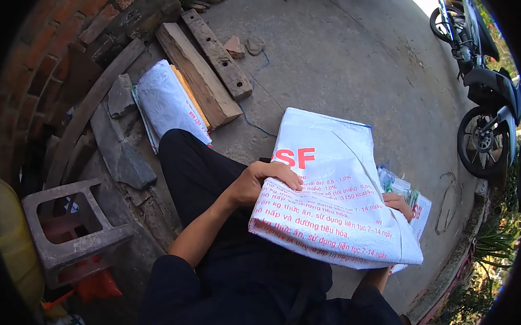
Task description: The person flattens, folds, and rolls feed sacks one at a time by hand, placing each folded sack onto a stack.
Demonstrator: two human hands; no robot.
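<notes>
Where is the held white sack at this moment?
In the head view, the white sack is right of centre, between the left hand and right hand, with the motorbike at upper right.

The left hand (pixel 264 180) is curled in a grip, its bare forearm (pixel 206 237) slanting forward and inward. The right hand (pixel 399 206), apart from it, shows mainly bent fingers; most of the right forearm (pixel 374 279) is hidden.

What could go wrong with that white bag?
The bag might flop open or slip: its lower corner sticks out past the right hand, and the left hand holds the other side. Also, a knee could bump the wooden beam, which lies close by.
</notes>
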